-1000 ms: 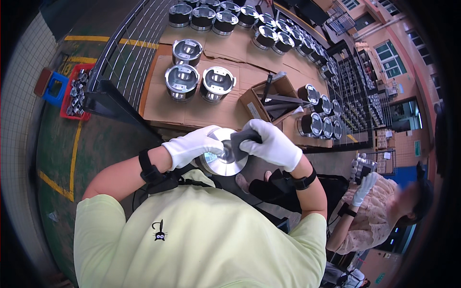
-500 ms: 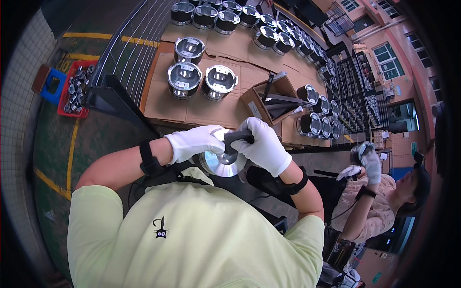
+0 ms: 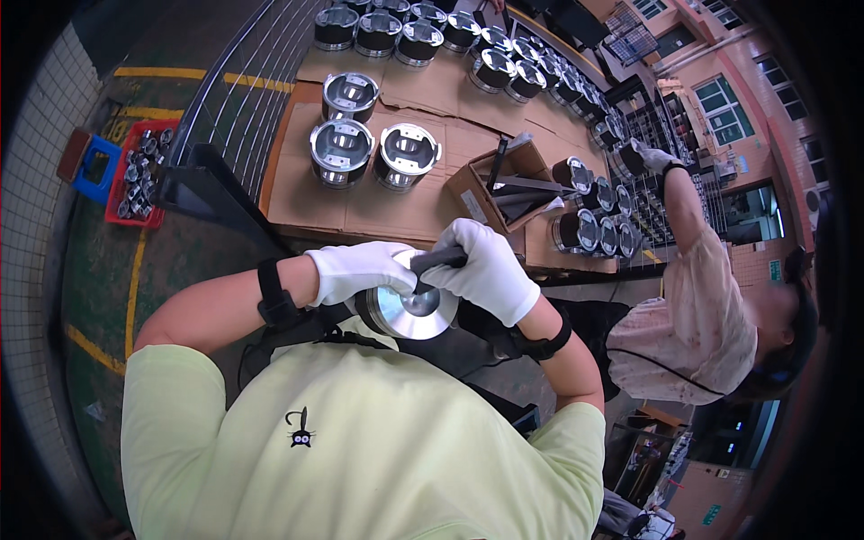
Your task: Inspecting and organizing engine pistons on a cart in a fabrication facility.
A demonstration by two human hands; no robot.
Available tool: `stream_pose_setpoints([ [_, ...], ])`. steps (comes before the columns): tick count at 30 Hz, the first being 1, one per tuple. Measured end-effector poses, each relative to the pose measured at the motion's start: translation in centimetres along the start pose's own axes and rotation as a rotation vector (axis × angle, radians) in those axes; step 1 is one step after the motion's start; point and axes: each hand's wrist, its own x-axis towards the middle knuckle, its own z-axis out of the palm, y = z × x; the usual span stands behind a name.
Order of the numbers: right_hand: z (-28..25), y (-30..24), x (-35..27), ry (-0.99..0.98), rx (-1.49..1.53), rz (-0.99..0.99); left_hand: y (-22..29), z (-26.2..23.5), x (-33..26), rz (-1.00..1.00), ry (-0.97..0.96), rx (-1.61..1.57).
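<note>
Close to my body, my gloved left hand (image 3: 364, 272) grips a silver metal piston (image 3: 423, 320), tilted with its shiny round face up. Pinched in my gloved right hand (image 3: 489, 274) is a dark flat strip (image 3: 439, 259), its tip pressed against the piston near the left fingers. The strip's exact kind is not plain. Beyond my hands, three finished-looking pistons (image 3: 407, 153) stand upright on the cardboard-covered table (image 3: 315, 214). An open cardboard box (image 3: 472, 194) with similar dark strips sits just past my right hand.
Several more pistons (image 3: 419, 40) stand in rows at the far side, others (image 3: 576, 231) right of the box. Wire mesh (image 3: 236, 85) edges the table's left. A red crate (image 3: 135, 180) of metal parts lies on the floor. A co-worker's gloved hand (image 3: 657, 159) touches a piston.
My right hand has shifted slightly left with the strip, and the piston's face has tilted a little more into view. The co-worker has turned and reached out to the table's right side.
</note>
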Motion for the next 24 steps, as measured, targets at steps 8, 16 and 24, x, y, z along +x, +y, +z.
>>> stream_pose_setpoints([
  [8, -2.5, 1.9, -0.9, 0.048, -0.038, -0.140, 2.2, 2.8, 0.5, -0.105, 0.026, -0.056],
  [16, -9.6, 17.3, 0.9, 0.702, -0.473, 0.134, 4.5, 5.0, -1.7, -0.088, 0.130, -0.081],
  [24, -5.8, 17.9, 2.0, 0.634, -0.921, 0.040, -0.1, 1.7, -2.4, 0.156, 0.102, -0.035],
])
